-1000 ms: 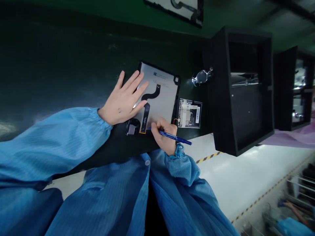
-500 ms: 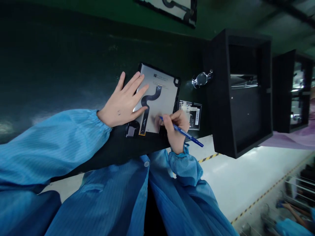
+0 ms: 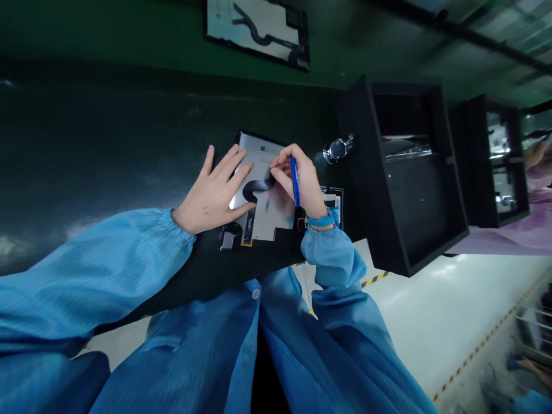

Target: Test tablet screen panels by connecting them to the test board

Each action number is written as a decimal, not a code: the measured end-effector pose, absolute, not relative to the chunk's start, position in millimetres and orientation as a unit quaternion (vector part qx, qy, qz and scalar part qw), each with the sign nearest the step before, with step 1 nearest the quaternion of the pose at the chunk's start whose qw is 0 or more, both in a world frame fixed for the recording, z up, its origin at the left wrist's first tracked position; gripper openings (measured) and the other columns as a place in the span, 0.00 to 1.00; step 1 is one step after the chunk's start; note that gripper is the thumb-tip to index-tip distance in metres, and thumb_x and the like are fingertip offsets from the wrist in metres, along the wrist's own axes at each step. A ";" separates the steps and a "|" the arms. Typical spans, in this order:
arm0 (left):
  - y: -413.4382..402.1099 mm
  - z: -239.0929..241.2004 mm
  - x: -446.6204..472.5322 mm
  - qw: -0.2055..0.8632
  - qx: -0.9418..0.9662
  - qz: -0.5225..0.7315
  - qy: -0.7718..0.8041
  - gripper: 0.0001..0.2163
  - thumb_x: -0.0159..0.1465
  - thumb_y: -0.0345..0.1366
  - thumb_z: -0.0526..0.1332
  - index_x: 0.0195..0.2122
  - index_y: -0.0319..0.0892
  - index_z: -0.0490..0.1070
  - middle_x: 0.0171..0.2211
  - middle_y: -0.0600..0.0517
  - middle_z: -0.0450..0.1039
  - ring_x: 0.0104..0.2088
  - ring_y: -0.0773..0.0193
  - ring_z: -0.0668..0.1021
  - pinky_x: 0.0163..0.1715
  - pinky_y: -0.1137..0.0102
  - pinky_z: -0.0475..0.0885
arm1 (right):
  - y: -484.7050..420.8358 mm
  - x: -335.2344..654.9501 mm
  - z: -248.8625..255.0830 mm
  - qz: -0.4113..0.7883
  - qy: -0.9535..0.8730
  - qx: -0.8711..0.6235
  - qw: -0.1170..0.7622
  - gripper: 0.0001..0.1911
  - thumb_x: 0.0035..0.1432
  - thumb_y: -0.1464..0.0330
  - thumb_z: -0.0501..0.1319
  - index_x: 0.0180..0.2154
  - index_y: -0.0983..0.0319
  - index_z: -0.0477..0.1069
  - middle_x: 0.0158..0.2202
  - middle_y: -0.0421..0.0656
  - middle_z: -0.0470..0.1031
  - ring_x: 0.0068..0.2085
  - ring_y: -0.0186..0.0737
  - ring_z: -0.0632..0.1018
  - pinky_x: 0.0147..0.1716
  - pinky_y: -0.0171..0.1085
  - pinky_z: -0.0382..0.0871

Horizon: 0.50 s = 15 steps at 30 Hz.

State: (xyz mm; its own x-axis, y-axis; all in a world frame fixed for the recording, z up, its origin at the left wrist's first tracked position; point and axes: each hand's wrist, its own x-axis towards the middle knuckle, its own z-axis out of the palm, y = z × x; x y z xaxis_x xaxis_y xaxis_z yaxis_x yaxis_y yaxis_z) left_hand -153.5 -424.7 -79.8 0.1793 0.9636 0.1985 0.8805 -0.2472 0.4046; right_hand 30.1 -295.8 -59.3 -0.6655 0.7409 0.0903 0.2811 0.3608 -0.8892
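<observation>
A silver-backed display panel with a black frame lies on the dark green table. My left hand rests flat over its left part, fingers spread. Down the panel's back runs a black curved ribbon cable, its lower end orange-edged. My right hand is closed around a blue pen, which stands nearly upright in the picture. The thumb and fingertips of that hand are pinched at the cable's upper end, which they cover. Whether they grip the cable or only touch it, I cannot tell.
Behind, another panel with a ribbon cable lies on the green surface. A wristwatch sits beside a large black open-fronted box; a second black box stands further right. A circuit board is partly behind my right wrist.
My right hand has moved up the panel from its lower edge to the cable's upper end, and the pen has swung more upright. My left hand stays on the panel. The view has shifted.
</observation>
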 end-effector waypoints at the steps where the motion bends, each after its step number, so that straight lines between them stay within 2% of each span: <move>1: -424.9 -79.5 -153.6 0.100 0.759 0.215 0.606 0.33 0.69 0.50 0.56 0.69 0.36 0.51 0.71 0.32 0.51 0.72 0.38 0.51 0.68 0.39 0.41 | -294.6 30.3 -58.2 0.482 -0.778 -0.318 0.247 0.10 0.60 0.68 0.64 0.36 0.57 0.61 0.35 0.37 0.73 0.37 0.36 0.78 0.38 0.37 0.72; 3: -425.4 -75.6 -153.9 0.107 0.754 0.233 0.605 0.34 0.68 0.50 0.57 0.69 0.37 0.52 0.71 0.32 0.52 0.72 0.38 0.51 0.67 0.38 0.42 | -294.9 32.5 -52.5 0.520 -0.758 -0.306 0.248 0.12 0.60 0.65 0.64 0.35 0.56 0.60 0.34 0.38 0.71 0.35 0.36 0.76 0.35 0.37 0.72; 5: -424.6 -65.5 -153.6 0.125 0.746 0.272 0.595 0.33 0.66 0.50 0.60 0.68 0.38 0.56 0.70 0.33 0.54 0.71 0.38 0.54 0.67 0.39 0.47 | -299.1 36.7 -43.1 0.535 -0.745 -0.297 0.265 0.15 0.61 0.61 0.65 0.33 0.55 0.58 0.33 0.38 0.70 0.33 0.36 0.74 0.34 0.38 0.73; 8: -416.6 -41.2 -149.3 0.196 0.703 0.359 0.581 0.24 0.68 0.48 0.58 0.60 0.38 0.70 0.62 0.38 0.69 0.63 0.42 0.69 0.62 0.46 0.64 | -310.7 45.4 -27.6 0.505 -0.749 -0.294 0.313 0.18 0.61 0.58 0.65 0.31 0.55 0.57 0.34 0.39 0.71 0.34 0.37 0.74 0.36 0.40 0.75; 11: -400.2 -20.3 -138.8 0.383 0.623 0.404 0.549 0.16 0.69 0.44 0.57 0.47 0.40 0.80 0.45 0.44 0.82 0.47 0.51 0.81 0.49 0.56 0.76 | -324.6 54.5 -16.8 0.473 -0.753 -0.297 0.348 0.19 0.60 0.56 0.66 0.30 0.55 0.57 0.35 0.39 0.72 0.34 0.38 0.75 0.37 0.43 0.78; 13: -389.3 -14.1 -129.8 0.521 0.569 0.398 0.497 0.13 0.66 0.43 0.61 0.42 0.41 0.81 0.40 0.46 0.83 0.41 0.55 0.83 0.41 0.61 0.79 | -333.0 60.4 -12.7 0.469 -0.748 -0.295 0.365 0.18 0.62 0.56 0.64 0.30 0.55 0.57 0.36 0.39 0.73 0.32 0.37 0.75 0.34 0.42 0.78; 15: -382.4 -13.1 -121.0 0.598 0.528 0.390 0.461 0.11 0.63 0.41 0.65 0.41 0.41 0.82 0.37 0.46 0.83 0.36 0.57 0.83 0.35 0.65 0.79 | -338.7 67.6 -10.5 0.466 -0.742 -0.285 0.388 0.17 0.65 0.58 0.62 0.30 0.55 0.57 0.36 0.38 0.73 0.31 0.36 0.75 0.32 0.41 0.78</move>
